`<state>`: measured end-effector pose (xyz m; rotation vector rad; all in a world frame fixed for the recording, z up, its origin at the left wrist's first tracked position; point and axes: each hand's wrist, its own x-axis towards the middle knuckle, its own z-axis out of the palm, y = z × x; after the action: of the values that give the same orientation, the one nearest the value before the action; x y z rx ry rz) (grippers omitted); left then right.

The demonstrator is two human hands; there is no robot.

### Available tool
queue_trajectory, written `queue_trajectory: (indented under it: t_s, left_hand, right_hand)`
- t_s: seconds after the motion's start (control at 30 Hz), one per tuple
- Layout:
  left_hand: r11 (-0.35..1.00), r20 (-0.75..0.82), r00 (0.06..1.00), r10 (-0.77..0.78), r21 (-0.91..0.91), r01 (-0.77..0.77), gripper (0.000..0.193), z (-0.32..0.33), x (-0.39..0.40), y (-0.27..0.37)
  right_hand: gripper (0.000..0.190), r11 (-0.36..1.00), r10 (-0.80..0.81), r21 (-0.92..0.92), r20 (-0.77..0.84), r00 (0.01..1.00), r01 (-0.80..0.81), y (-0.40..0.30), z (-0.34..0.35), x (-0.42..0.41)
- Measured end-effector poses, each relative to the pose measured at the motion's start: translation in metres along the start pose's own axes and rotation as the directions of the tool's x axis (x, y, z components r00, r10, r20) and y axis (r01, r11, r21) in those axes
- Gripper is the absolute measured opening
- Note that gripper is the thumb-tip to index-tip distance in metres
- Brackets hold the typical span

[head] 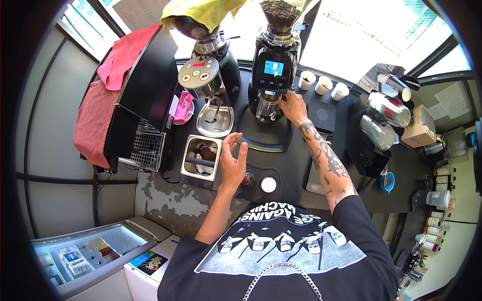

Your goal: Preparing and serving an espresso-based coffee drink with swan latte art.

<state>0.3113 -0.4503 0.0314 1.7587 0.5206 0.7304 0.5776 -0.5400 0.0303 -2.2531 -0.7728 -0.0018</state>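
Note:
My right hand (293, 107) reaches to the black coffee grinder (276, 67), its fingertips at the right side of a metal dosing cup (267, 107) under the spout; whether the fingers grip the cup cannot be made out. The grinder's screen is lit and its hopper holds coffee beans (279, 11). My left hand (234, 160) is raised with fingers apart and holds nothing, just right of a steel knock box (199, 175) with a dark bar and used grounds. Near it on a black mat lie a tamper (247, 178) and a round white-topped tool (268, 184).
A second grinder (199, 77) stands left, beside a black machine (150, 71) draped with red cloths. Right are three paper cups (324, 85), a black ridged scale (322, 114), another scale (315, 182), stacked plastic cups (389, 109), a cardboard box (420, 126) and a blue cup (388, 182).

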Motion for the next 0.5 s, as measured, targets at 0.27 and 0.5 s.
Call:
queue_trajectory:
  t_s: [0.27, 0.5]
  left_hand:
    - [0.999, 0.028, 0.999, 0.018, -0.049, -0.017, 0.043, 0.001, -0.002, -0.002]
    - [0.996, 0.074, 0.997, 0.019, -0.085, -0.012, 0.042, 0.014, 0.009, -0.005]
  right_hand:
    - [0.035, 0.970, 0.046, 0.235, 0.076, 0.996, -0.063, 0.015, -0.054, -0.089]
    - [0.033, 0.920, 0.217, 0.321, 0.060, 0.974, -0.225, 0.062, -0.102, -0.209]
